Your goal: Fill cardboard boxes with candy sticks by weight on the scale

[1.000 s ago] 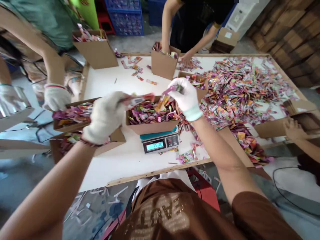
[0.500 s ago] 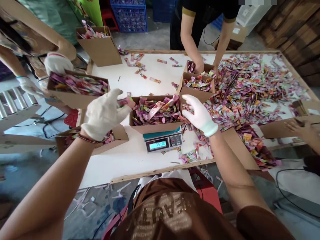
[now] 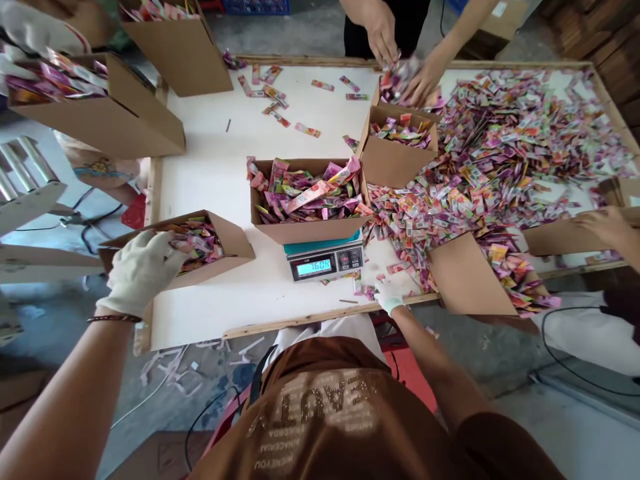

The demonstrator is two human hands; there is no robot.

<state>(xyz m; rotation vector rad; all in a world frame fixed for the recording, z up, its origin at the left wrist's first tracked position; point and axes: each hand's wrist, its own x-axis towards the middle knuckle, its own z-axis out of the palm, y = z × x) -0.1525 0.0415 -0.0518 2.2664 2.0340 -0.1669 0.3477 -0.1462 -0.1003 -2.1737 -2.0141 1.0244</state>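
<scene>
My left hand (image 3: 145, 270), in a white glove, is over the near wall of a cardboard box (image 3: 220, 267) at the left, its bent fingers apart against the small candy-like packets (image 3: 197, 240) inside. My right hand (image 3: 390, 293), also gloved, is low at the table's front edge, beside a few loose packets (image 3: 369, 292); motion smears its fingers. Between them, a packet-filled cardboard box (image 3: 305, 232) sits on a digital scale (image 3: 325, 263) with a lit display, touched by neither hand.
A large heap of packets (image 3: 480, 173) covers the table's right side. Across the table, a co-worker's hands (image 3: 420, 77) handle packets over a box (image 3: 395, 160). More filled boxes stand at the far left (image 3: 100, 120) and the right (image 3: 470, 277). Another person's hand (image 3: 605, 227) is at the right edge.
My left hand has left the box on the scale and moved down-left to the left box. My right hand has dropped to the table's front edge. The far-left box has shifted left.
</scene>
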